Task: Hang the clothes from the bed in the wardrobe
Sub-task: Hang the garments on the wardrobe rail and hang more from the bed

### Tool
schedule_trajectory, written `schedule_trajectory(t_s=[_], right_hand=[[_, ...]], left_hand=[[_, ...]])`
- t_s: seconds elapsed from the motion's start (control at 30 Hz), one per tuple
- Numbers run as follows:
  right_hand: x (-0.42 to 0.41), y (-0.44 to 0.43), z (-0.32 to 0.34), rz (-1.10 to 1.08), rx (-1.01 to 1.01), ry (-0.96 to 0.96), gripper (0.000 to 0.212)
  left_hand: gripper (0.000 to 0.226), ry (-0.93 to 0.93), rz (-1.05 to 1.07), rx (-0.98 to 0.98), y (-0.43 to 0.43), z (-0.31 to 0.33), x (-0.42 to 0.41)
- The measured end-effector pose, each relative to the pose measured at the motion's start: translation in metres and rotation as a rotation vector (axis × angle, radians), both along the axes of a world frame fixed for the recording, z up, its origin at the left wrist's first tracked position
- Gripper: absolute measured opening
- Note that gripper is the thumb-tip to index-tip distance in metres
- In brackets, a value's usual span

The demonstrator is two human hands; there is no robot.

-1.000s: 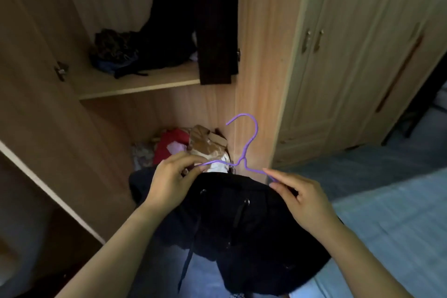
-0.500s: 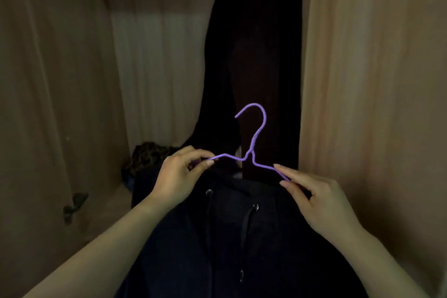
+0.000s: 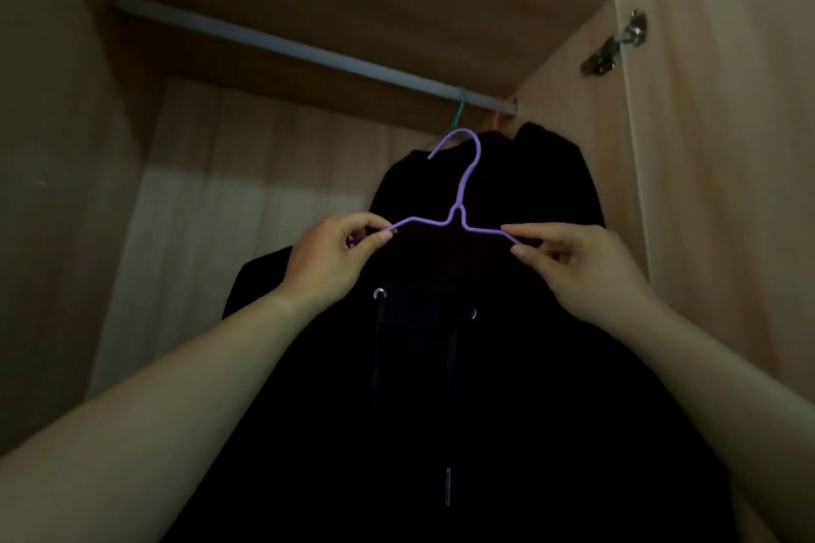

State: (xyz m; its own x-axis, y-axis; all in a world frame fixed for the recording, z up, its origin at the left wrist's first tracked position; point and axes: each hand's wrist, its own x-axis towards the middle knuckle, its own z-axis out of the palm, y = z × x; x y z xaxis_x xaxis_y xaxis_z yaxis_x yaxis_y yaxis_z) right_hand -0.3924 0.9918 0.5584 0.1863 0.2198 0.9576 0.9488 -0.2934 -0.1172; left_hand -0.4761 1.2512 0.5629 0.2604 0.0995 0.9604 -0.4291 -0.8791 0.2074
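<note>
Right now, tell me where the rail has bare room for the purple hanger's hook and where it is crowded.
Free: the long stretch of rail between the left wall and the green hook. Crowded: the right end, where that hook, the orange hook and a dark hanging garment bunch beside the right wall.
</note>
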Motion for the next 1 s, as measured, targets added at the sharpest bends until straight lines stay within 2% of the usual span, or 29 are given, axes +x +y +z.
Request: schedule_trajectory(t_s=[0.17, 0.3, 0.43, 0.63, 0.77, 0.9, 1.0], right_hand=[[0.047, 0.059, 0.075, -0.132, -0.027, 0.056, 0.02], [0.08, 0.078, 0.128, -0.255, -0.018, 0.066, 0.02], [0.108, 0.081, 0.168, -0.333, 0.031, 0.063, 0.02], [0.141, 0.084, 0.218, -0.346, 0.2, 0.041, 0.017], [0.151, 0.09, 0.256, -0.309, 0.198, 0.049, 0.013], [0.159, 0.107, 0.287, -0.342, 0.218, 0.026, 0.017], [0.165, 0.122, 0.303, -0.421, 0.2, 0.022, 0.017]], left_hand=[[0.005, -0.084, 0.046, 0.089, 0.064, 0.059, 0.063], [0.05, -0.095, 0.227, 0.154, 0.099, 0.091, 0.103], [0.067, 0.005, 0.153, 0.139, 0.113, 0.101, 0.143], [0.07, 0.177, 0.023, 0.181, 0.111, 0.104, 0.184], [0.07, 0.143, 0.081, 0.177, 0.106, 0.128, 0.208], [0.076, 0.109, 0.099, 0.13, 0.102, 0.155, 0.221], [0.067, 0.053, 0.11, 0.085, 0.102, 0.168, 0.232]])
